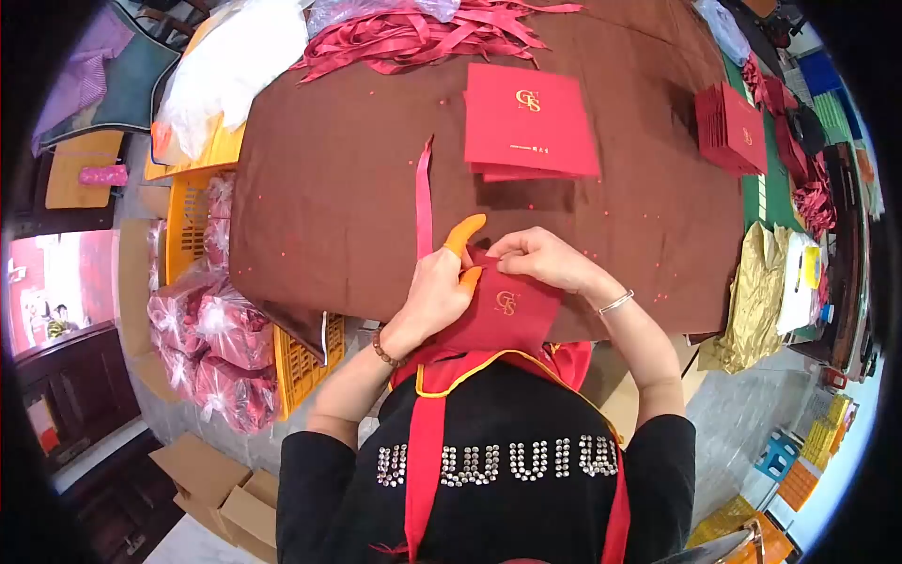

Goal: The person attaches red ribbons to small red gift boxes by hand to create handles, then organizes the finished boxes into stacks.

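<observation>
A red paper bag (512,315) with a gold logo, seemingly flat, leans at the table edge in front of my body. My left hand (439,289) grips its upper left edge; orange covers sit on the forefinger and thumb, and the forefinger points up. At the top edge, my right hand (540,260) pinches the bag with bent fingers. What lies between the fingertips is too small to make out. A pink-red ribbon (424,202) runs across the table to behind my left hand, where its end is hidden. Just beyond lies a stack of similar red bags (531,122).
A brown cloth covers the table (329,197). Loose ribbons (413,38) are heaped at the far edge. Another stack of red bags (731,129) stands right, near crumpled gold wrapping (756,296). Plastic-wrapped red bundles (230,352) and a yellow crate (301,367) are left.
</observation>
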Demonstrator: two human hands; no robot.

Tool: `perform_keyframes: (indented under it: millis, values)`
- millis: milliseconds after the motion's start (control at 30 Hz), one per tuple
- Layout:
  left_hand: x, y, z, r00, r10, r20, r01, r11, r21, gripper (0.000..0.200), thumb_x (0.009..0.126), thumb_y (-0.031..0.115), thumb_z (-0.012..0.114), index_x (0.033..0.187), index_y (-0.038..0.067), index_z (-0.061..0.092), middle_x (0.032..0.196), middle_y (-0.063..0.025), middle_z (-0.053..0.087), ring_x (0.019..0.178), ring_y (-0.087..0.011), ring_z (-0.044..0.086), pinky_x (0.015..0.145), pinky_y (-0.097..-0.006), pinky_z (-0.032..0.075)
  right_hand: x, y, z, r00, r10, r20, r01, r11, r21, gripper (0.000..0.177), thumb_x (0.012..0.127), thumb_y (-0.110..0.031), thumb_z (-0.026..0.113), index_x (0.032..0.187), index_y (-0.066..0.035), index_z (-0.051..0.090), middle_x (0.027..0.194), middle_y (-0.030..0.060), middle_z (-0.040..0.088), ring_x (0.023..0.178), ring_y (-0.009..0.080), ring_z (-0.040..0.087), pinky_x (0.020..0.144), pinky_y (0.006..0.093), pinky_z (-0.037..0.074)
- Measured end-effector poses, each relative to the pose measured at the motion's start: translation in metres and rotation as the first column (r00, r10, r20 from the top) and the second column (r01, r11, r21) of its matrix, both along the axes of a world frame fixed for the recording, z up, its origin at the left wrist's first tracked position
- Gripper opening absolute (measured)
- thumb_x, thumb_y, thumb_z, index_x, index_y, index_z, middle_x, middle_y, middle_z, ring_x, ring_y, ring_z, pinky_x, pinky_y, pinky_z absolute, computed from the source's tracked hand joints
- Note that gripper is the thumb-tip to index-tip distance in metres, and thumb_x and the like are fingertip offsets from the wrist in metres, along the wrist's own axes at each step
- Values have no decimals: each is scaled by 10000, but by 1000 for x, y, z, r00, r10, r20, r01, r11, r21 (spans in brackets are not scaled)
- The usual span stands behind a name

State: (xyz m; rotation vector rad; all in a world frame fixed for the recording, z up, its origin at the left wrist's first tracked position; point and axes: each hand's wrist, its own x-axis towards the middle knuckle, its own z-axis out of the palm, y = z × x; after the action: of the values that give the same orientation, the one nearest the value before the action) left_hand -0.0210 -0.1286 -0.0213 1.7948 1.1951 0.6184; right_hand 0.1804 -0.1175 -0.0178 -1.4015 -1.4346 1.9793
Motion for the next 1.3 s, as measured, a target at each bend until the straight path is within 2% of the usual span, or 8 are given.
perform_keyframes:
  millis: [267,333,567,867,967,1033,1167,1300]
  values:
    - [-2,3,9,996,48,74,-37,988,-149,597,743,-60,586,1301,84,432,656,-65,543,563,-136,500,523,-280,394,1,-2,2,999,-27,-28,26,999,-48,236,842,-76,577,1056,20,602,903,-7,615,824,39,525,751,203,433]
    - [-3,4,10,996,50,79,-32,975,-219,582,747,-40,574,1295,85,424,674,-92,518,617,-216,548,565,-325,431,2,-2,-4,996,-58,-75,49,993,-110,236,837,-77,584,1050,24,604,918,-3,614,840,42,529,763,202,432]
    - [-2,2,7,975,95,199,-53,977,-208,545,752,-29,589,1273,51,451,677,-91,539,599,-201,544,551,-318,422,4,1,-5,992,-63,-109,50,992,-116,254,833,-77,589,1062,31,604,931,9,620,853,49,539,774,205,437]
    - [-1,5,9,1000,-3,29,7,988,-156,492,745,2,586,1223,-18,469,704,-159,586,651,-303,596,578,-389,450,-1,-1,3,998,-28,-50,26,999,-35,260,837,-72,579,1072,37,600,946,20,626,862,58,544,780,210,440]
    - [4,4,7,991,-65,-113,62,998,-33,455,738,17,583,1182,-28,490,752,-205,602,690,-363,603,590,-438,465,-1,-2,-1,999,-10,-34,10,1000,-6,269,836,-76,576,1076,43,600,957,42,638,873,80,560,792,231,449]
    - [8,4,13,988,-109,-107,123,984,132,588,730,-42,575,1293,5,412,686,-156,559,617,-330,569,563,-401,449,-1,-2,-1,997,33,64,-41,991,125,265,838,-77,565,1069,47,603,975,77,652,891,115,578,808,257,456]
    - [7,8,6,944,-167,-283,201,975,96,534,712,1,549,1235,-44,450,853,-254,599,683,-399,601,592,-479,485,-8,-5,6,990,5,144,-33,982,187,273,825,-89,564,1061,43,603,939,133,670,873,171,623,786,296,476]
    - [14,2,14,947,-166,-274,229,949,215,569,720,-16,525,1278,-13,412,908,-244,596,771,-389,607,613,-458,488,-14,-6,27,962,13,274,-146,871,469,200,780,-105,554,924,19,616,779,247,604,731,345,635,645,399,488]
